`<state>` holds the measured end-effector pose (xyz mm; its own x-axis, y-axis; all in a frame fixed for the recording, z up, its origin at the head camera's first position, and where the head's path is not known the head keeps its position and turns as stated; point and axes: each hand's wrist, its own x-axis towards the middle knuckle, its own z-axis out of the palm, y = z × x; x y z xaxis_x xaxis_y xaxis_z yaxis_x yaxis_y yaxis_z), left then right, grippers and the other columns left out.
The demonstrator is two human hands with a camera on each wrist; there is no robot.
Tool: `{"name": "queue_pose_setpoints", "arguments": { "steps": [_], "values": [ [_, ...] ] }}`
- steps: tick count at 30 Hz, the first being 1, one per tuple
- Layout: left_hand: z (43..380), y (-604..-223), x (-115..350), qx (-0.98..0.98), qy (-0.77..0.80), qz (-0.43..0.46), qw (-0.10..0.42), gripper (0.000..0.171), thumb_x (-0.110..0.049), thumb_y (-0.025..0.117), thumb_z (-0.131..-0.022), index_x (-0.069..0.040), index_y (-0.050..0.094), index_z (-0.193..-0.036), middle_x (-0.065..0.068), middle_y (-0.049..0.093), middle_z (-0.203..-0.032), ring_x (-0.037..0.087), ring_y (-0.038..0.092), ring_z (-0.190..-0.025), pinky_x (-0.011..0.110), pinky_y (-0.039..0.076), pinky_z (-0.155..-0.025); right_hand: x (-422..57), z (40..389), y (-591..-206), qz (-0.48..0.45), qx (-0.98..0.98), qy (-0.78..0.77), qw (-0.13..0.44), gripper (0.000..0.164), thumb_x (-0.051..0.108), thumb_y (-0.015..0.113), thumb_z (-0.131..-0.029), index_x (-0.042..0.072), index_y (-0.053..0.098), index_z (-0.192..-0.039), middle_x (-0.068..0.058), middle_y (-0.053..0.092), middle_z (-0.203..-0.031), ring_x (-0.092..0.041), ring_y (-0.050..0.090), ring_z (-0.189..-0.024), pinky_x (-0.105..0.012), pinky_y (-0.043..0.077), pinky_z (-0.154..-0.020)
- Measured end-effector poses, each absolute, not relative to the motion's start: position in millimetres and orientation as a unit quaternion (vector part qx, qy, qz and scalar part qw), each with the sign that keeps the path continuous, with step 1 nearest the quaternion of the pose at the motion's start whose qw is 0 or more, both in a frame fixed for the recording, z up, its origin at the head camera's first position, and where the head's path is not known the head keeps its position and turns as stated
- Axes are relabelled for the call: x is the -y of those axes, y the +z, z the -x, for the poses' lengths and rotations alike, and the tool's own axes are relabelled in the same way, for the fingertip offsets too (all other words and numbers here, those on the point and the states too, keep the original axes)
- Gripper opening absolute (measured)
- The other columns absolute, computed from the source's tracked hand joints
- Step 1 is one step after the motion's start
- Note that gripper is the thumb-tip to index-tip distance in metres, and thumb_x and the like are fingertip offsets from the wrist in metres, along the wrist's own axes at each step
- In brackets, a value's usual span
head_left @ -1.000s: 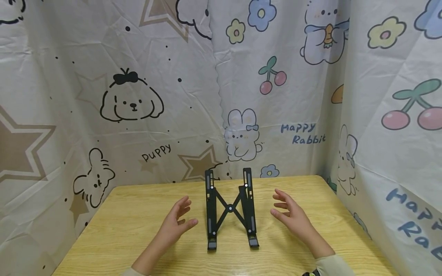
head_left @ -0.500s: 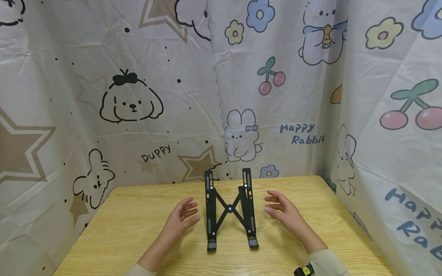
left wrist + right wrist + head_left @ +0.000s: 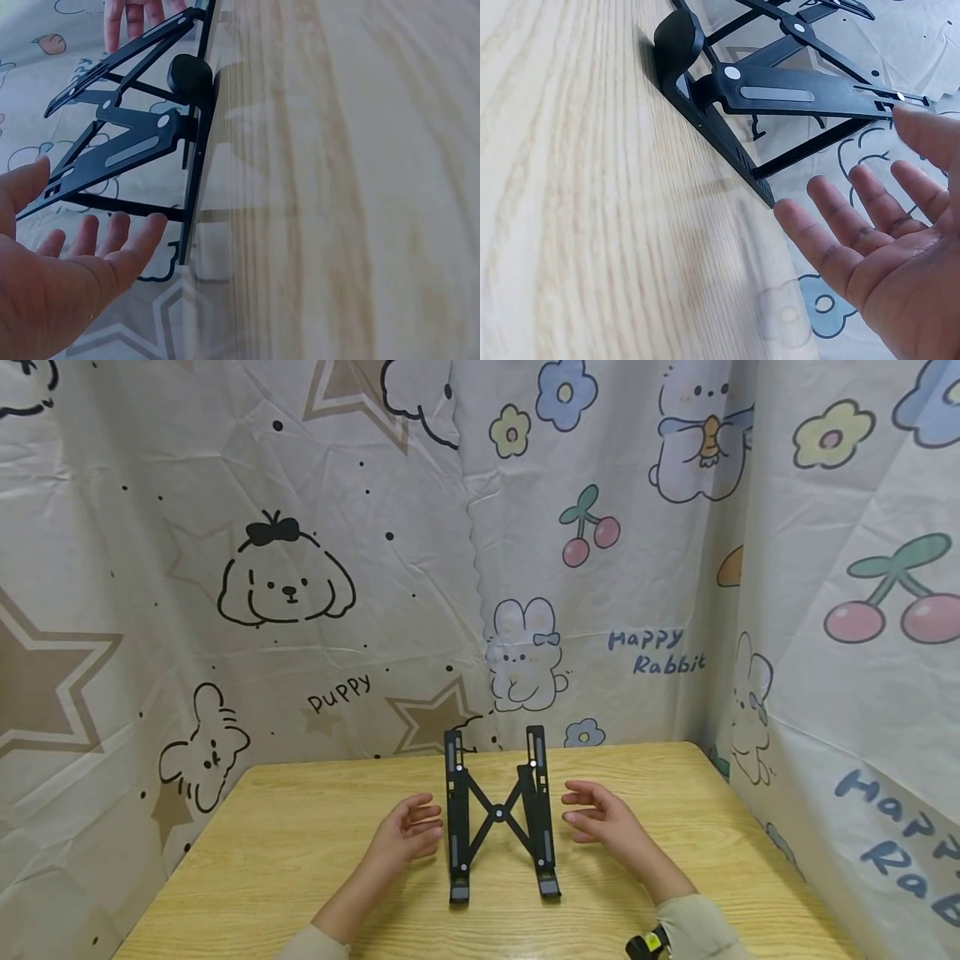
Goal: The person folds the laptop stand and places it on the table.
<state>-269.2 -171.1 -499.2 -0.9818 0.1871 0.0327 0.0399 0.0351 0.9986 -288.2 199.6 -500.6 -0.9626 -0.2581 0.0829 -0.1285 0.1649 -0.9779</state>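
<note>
A black folding laptop stand (image 3: pixel 498 813) stands unfolded on the wooden table, its two side arms joined by an X-shaped brace. Grey pads line the arms, and lipped feet point toward me. My left hand (image 3: pixel 405 835) is just left of the stand, fingers spread and relaxed, holding nothing. On the other side my right hand (image 3: pixel 603 822) faces it with loosely bent fingers, also holding nothing. The left wrist view shows the stand (image 3: pixel 142 139) raised at a slant above its base bars, beside the left palm. In the right wrist view, the right fingertips (image 3: pixel 791 214) are near the base bar's end.
The light wood table (image 3: pixel 300 827) runs back to a printed curtain (image 3: pixel 420 568) with cartoon animals and flowers. Another curtain side (image 3: pixel 847 710) hangs along the right edge. A black and yellow device (image 3: pixel 647 943) is on the right wrist.
Both hands have moved inward toward the stand from either side, the right hand farther than the left. The stand has stayed in place.
</note>
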Motion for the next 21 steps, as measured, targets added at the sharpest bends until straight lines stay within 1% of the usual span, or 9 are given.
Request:
{"name": "queue_pose_setpoints", "arguments": {
  "steps": [3, 6, 10, 15, 18, 21],
  "values": [
    [271, -501, 169, -0.714, 0.694, -0.077, 0.058, 0.060, -0.005, 0.068, -0.097, 0.001, 0.041, -0.150, 0.029, 0.051, -0.144, 0.041, 0.059, -0.126, 0.052, 0.057, -0.095, -198, 291, -503, 0.139, -0.748, -0.646, 0.064, 0.055, 0.010, 0.065, -0.101, 0.004, 0.043, -0.151, -0.030, 0.049, -0.144, -0.040, 0.061, -0.123, -0.052, 0.059, -0.090],
    [272, -503, 167, -0.712, 0.696, -0.077, 0.061, 0.057, -0.004, 0.067, -0.098, 0.003, 0.041, -0.149, 0.029, 0.053, -0.142, 0.039, 0.060, -0.123, 0.052, 0.057, -0.095, -197, 292, -505, 0.144, -0.740, -0.652, 0.081, 0.056, 0.008, 0.064, -0.100, 0.002, 0.042, -0.151, -0.030, 0.049, -0.144, -0.040, 0.062, -0.121, -0.052, 0.059, -0.091],
    [274, -505, 164, -0.714, 0.693, -0.073, 0.062, 0.052, -0.003, 0.065, -0.099, 0.004, 0.044, -0.146, 0.028, 0.055, -0.140, 0.035, 0.062, -0.120, 0.052, 0.057, -0.094, -192, 295, -506, 0.142, -0.738, -0.652, 0.094, 0.055, 0.006, 0.064, -0.100, 0.001, 0.043, -0.150, -0.029, 0.051, -0.140, -0.036, 0.066, -0.114, -0.051, 0.060, -0.087],
    [277, -505, 160, -0.715, 0.693, -0.067, 0.060, 0.048, -0.002, 0.064, -0.098, 0.004, 0.047, -0.143, 0.027, 0.055, -0.137, 0.029, 0.064, -0.114, 0.051, 0.058, -0.094, -186, 297, -506, 0.141, -0.736, -0.654, 0.099, 0.050, 0.001, 0.062, -0.099, -0.001, 0.046, -0.146, -0.028, 0.054, -0.134, -0.028, 0.069, -0.104, -0.051, 0.061, -0.084],
    [278, -505, 158, -0.714, 0.694, -0.064, 0.062, 0.047, 0.000, 0.064, -0.098, 0.004, 0.048, -0.142, 0.027, 0.056, -0.135, 0.026, 0.065, -0.110, 0.049, 0.059, -0.092, -182, 298, -506, 0.146, -0.736, -0.654, 0.096, 0.047, -0.002, 0.059, -0.099, -0.002, 0.046, -0.144, -0.028, 0.054, -0.132, -0.026, 0.069, -0.102, -0.051, 0.061, -0.082],
    [280, -506, 156, -0.713, 0.695, -0.063, 0.062, 0.047, 0.001, 0.064, -0.098, 0.005, 0.047, -0.141, 0.025, 0.057, -0.133, 0.024, 0.066, -0.106, 0.047, 0.061, -0.088, -179, 299, -506, 0.144, -0.734, -0.657, 0.092, 0.046, -0.006, 0.057, -0.098, -0.001, 0.046, -0.142, -0.027, 0.054, -0.130, -0.026, 0.069, -0.101, -0.051, 0.062, -0.080]
  ]
}}
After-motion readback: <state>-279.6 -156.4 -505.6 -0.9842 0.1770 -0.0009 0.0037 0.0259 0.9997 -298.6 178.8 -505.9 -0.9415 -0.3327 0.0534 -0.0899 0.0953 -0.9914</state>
